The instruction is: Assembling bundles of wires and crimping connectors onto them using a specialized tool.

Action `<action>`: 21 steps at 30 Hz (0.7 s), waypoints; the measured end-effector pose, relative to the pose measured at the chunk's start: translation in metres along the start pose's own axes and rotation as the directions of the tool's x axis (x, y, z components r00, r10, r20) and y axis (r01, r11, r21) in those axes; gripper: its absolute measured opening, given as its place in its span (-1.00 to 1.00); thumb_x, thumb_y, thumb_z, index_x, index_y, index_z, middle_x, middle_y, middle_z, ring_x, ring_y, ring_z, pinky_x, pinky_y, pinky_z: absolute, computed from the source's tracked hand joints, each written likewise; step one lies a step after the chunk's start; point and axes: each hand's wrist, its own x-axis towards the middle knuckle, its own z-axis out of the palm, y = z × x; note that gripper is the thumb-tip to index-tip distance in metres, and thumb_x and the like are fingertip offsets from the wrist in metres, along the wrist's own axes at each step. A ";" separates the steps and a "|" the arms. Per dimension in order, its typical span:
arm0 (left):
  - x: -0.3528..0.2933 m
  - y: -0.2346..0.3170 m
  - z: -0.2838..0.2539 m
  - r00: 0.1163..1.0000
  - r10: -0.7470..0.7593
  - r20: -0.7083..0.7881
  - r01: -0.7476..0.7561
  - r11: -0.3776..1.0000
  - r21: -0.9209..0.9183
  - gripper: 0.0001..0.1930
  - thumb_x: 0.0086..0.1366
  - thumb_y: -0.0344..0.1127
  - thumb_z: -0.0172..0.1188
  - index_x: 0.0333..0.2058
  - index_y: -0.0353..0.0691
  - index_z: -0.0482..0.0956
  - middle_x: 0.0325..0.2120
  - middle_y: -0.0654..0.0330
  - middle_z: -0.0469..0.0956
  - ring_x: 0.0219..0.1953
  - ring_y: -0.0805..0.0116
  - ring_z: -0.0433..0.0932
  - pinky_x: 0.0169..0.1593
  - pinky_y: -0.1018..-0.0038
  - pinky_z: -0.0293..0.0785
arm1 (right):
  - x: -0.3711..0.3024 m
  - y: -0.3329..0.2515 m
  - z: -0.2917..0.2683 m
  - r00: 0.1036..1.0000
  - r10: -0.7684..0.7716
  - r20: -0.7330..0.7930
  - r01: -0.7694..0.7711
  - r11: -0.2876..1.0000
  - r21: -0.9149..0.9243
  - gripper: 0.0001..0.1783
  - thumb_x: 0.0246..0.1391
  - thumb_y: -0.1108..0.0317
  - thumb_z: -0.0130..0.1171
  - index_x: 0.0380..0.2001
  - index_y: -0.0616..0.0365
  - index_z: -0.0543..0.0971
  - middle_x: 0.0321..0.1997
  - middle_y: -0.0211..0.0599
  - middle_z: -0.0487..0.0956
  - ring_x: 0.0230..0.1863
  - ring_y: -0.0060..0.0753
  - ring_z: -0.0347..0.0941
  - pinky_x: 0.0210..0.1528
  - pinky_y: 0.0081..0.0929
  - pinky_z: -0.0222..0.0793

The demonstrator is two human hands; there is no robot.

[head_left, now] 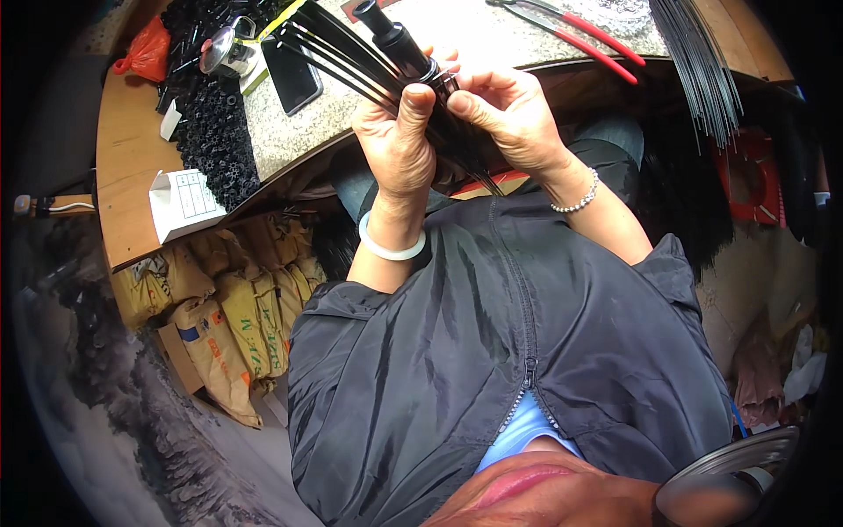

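Far left: orange bag [143, 53], heap of black parts [215, 132], phone [292, 75], white box [183, 204]. Far right: red-handled pliers [590, 39], dark rods [702, 70]. Near left, under counter: tan sacks [233, 321].

Even, soft daylight-like light from above; centre well lit. Speckled worktop [457, 35] bright, mild glare near top edge. Hands sharp, no motion blur. Dark jacket [492, 351] shows soft sheen along folds. Under worktop deep shadow. Strong fisheye: worktop edge bows, corners black vignette. Lower left floor smeared, soft. Bottom edge close objects out of focus.
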 end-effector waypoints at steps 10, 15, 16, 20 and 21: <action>0.000 0.000 -0.002 1.000 -0.008 0.015 0.007 1.000 0.018 -0.63 0.14 -0.26 0.23 -0.16 -0.42 0.46 -0.33 0.05 0.57 -0.27 0.36 0.55 -0.10 0.50 0.44 | -0.004 -0.001 0.010 0.996 0.001 -0.092 -0.017 0.984 -0.176 -0.83 -0.02 0.58 0.16 -0.30 0.28 0.48 -0.23 -0.38 0.50 -0.18 -0.58 0.42 -0.07 -0.62 0.35; -0.003 -0.001 -0.009 1.000 0.028 -0.011 -0.026 0.987 0.157 -0.53 0.15 -0.18 0.20 -0.09 -0.43 0.36 -0.29 -0.07 0.52 -0.27 0.23 0.55 -0.08 0.40 0.44 | -0.002 0.001 0.010 0.967 -0.251 0.037 0.231 0.808 -0.542 -0.82 -0.01 0.61 0.13 -0.27 0.33 0.45 -0.19 -0.29 0.48 -0.16 -0.56 0.41 -0.07 -0.60 0.35; -0.002 -0.002 -0.011 1.000 0.028 -0.011 -0.026 0.987 0.158 -0.53 0.15 -0.18 0.20 -0.09 -0.43 0.36 -0.29 -0.07 0.52 -0.27 0.23 0.55 -0.08 0.40 0.44 | -0.001 0.001 0.009 0.971 -0.235 0.038 0.216 0.807 -0.550 -0.82 -0.01 0.61 0.13 -0.28 0.33 0.45 -0.19 -0.27 0.48 -0.17 -0.55 0.41 -0.07 -0.60 0.36; -0.002 0.002 -0.007 1.000 0.021 0.021 -0.023 0.993 0.119 -0.54 0.15 -0.18 0.19 -0.10 -0.41 0.36 -0.30 -0.06 0.52 -0.24 0.23 0.54 -0.08 0.40 0.44 | 0.001 0.005 0.008 0.972 -0.233 0.038 0.236 0.949 -0.211 -0.86 -0.03 0.61 0.15 -0.33 0.35 0.50 -0.20 -0.26 0.48 -0.17 -0.53 0.42 -0.08 -0.57 0.37; -0.002 0.003 -0.006 0.999 0.006 0.032 -0.010 0.992 0.122 -0.54 0.15 -0.18 0.19 -0.10 -0.40 0.36 -0.29 -0.06 0.52 -0.24 0.23 0.53 -0.08 0.39 0.44 | 0.000 0.004 0.009 0.972 -0.232 0.038 0.235 0.949 -0.208 -0.86 -0.03 0.61 0.15 -0.33 0.35 0.50 -0.20 -0.26 0.48 -0.17 -0.53 0.42 -0.08 -0.57 0.37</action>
